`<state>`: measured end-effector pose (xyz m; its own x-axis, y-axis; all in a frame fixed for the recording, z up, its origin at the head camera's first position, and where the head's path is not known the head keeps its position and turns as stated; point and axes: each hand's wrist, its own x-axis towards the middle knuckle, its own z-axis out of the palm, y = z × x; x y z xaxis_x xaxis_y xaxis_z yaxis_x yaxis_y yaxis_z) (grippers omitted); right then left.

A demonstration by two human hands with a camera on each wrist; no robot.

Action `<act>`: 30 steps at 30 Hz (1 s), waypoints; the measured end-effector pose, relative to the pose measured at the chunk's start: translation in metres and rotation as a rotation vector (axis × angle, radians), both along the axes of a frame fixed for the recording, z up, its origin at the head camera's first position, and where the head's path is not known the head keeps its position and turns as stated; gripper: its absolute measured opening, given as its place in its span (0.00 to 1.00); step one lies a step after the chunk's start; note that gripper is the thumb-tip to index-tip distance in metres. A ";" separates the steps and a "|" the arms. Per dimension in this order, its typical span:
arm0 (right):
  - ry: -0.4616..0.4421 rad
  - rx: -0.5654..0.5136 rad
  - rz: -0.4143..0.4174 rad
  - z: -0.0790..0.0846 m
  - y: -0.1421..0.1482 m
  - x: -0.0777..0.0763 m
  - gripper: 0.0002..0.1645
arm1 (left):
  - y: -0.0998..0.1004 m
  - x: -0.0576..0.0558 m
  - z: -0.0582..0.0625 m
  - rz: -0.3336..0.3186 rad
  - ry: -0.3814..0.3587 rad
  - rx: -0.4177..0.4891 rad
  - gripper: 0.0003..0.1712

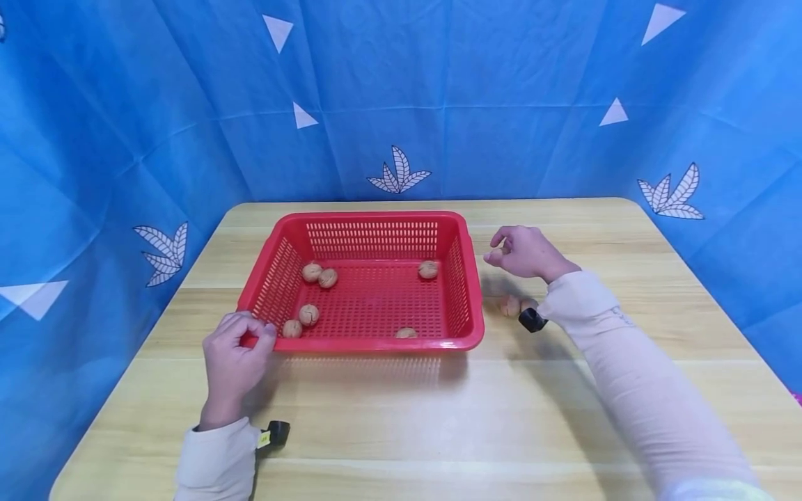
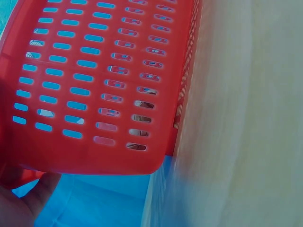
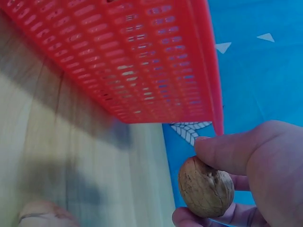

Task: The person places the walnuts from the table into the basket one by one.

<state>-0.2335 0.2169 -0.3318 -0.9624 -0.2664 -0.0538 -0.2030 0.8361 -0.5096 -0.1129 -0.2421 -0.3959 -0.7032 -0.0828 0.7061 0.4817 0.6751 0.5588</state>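
Note:
A red plastic basket (image 1: 376,344) with slotted walls stands on the table, and several walnuts (image 1: 309,315) lie spread over its floor. My left hand (image 1: 234,358) grips the basket's near left corner, its thumb over the rim; in the left wrist view only part of that hand (image 2: 21,203) shows under the rim. To the right of the basket, above the table, my right hand (image 1: 526,252) pinches a walnut (image 3: 206,187) between thumb and fingers. Below the right wrist, more walnuts (image 1: 510,305) rest on the wood, partly hidden by the black wrist camera.
The light wooden table (image 1: 388,424) carries the basket left of its middle. A blue cloth (image 1: 501,153) with white leaf and triangle prints hangs behind the table and along its sides. Black cameras sit on both wrists, including the left wrist camera (image 1: 278,433).

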 end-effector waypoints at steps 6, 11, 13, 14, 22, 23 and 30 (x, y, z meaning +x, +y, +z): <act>0.042 -0.006 -0.001 0.009 -0.006 -0.002 0.19 | 0.002 0.000 0.001 -0.001 0.002 0.009 0.08; 0.075 -0.014 -0.011 0.016 -0.013 -0.003 0.19 | 0.002 -0.001 0.001 -0.007 0.023 0.016 0.08; 0.073 -0.017 -0.018 0.018 -0.015 -0.003 0.19 | 0.002 -0.002 -0.001 -0.007 0.033 0.015 0.08; 0.074 -0.017 -0.019 0.020 -0.017 -0.003 0.19 | 0.002 -0.002 -0.001 -0.007 0.036 0.015 0.08; 0.076 -0.022 -0.014 0.029 -0.027 -0.004 0.20 | 0.001 -0.002 -0.003 -0.001 0.041 0.016 0.08; 0.080 -0.022 -0.014 0.030 -0.029 -0.004 0.20 | 0.001 -0.002 -0.003 -0.001 0.041 0.016 0.08; 0.089 -0.028 -0.013 0.035 -0.039 -0.006 0.20 | 0.002 -0.002 -0.002 0.002 0.040 0.015 0.08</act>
<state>-0.2395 0.1784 -0.2973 -0.9665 -0.2538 0.0391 -0.2374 0.8249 -0.5130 -0.1146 -0.2405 -0.3979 -0.6740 -0.0949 0.7326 0.5030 0.6673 0.5492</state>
